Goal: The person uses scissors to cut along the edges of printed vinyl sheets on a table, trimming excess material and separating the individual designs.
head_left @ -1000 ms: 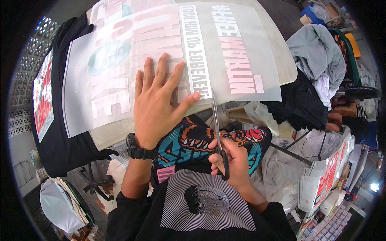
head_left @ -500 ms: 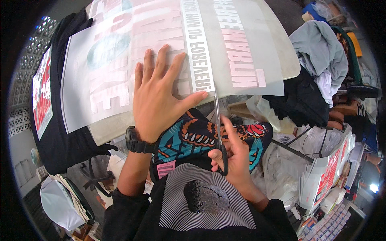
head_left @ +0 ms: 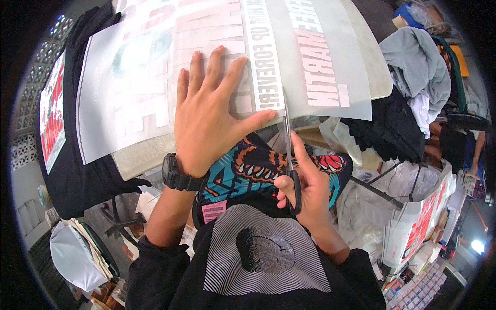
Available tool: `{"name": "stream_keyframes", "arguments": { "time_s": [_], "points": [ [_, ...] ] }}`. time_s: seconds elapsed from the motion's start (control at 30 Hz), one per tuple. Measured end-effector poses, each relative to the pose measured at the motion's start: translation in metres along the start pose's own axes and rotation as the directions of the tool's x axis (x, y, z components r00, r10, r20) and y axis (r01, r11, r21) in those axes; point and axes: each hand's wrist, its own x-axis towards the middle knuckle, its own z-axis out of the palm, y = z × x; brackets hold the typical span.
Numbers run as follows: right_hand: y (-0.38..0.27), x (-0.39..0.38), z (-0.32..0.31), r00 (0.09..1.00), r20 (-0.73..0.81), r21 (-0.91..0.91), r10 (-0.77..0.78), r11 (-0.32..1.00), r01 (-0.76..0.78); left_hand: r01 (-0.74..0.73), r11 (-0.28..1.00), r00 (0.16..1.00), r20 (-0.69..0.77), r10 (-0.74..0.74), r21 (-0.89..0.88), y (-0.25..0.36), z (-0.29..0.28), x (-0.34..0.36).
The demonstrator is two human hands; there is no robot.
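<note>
A translucent film sheet with mirrored lettering in pale pink, grey and white lies over a pale board. On top of it my left hand rests flat with the fingers spread, its thumb by the end of a white strip of lettering. My right hand grips the dark handles of a pair of scissors. Their long metal blades reach past the sheet's near edge, just right of the white strip. Whether the blades are parted cannot be made out.
Black cloth hangs off the board's left side beside a red and white printed sheet. To the right lie a grey garment and black fabric. More red-printed sheets stand at the lower right near clear plastic.
The scissors and my right hand have shifted slightly right, with the blade tips further up along the strip. My left hand and the film sheet have also shifted slightly right.
</note>
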Motion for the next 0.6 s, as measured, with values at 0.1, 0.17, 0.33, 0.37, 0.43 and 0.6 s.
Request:
{"name": "stream_keyframes", "arguments": {
  "time_s": [0.1,0.17,0.33,0.37,0.43,0.6],
  "points": [
    [-0.002,0.004,0.001,1.0,-0.006,0.001,-0.001,1.0,0.001,0.007,1.0,1.0,0.005,-0.007,0.004,0.0,-0.002,0.0],
    [-0.003,0.007,0.001,1.0,-0.012,-0.005,0.012,1.0,-0.012,0.007,1.0,1.0,0.005,-0.007,0.002,0.0,-0.002,0.0],
    [-0.006,0.014,0.002,0.999,-0.032,0.023,0.03,0.999,-0.029,0.001,1.0,1.0,0.006,0.0,-0.009,-0.001,-0.002,-0.001],
    [-0.007,0.015,0.002,0.999,-0.034,0.024,0.024,0.999,-0.023,0.0,1.0,1.0,0.005,0.0,-0.013,-0.001,-0.002,-0.001],
    [-0.008,0.018,0.003,0.999,-0.037,0.028,0.014,1.0,-0.012,0.001,1.0,1.0,0.005,-0.001,-0.017,-0.002,-0.002,-0.001],
    [-0.005,0.021,0.001,0.999,-0.038,-0.015,-0.003,1.0,0.003,0.003,1.0,1.0,0.004,-0.003,-0.017,-0.001,-0.001,-0.001]
  ]
}}
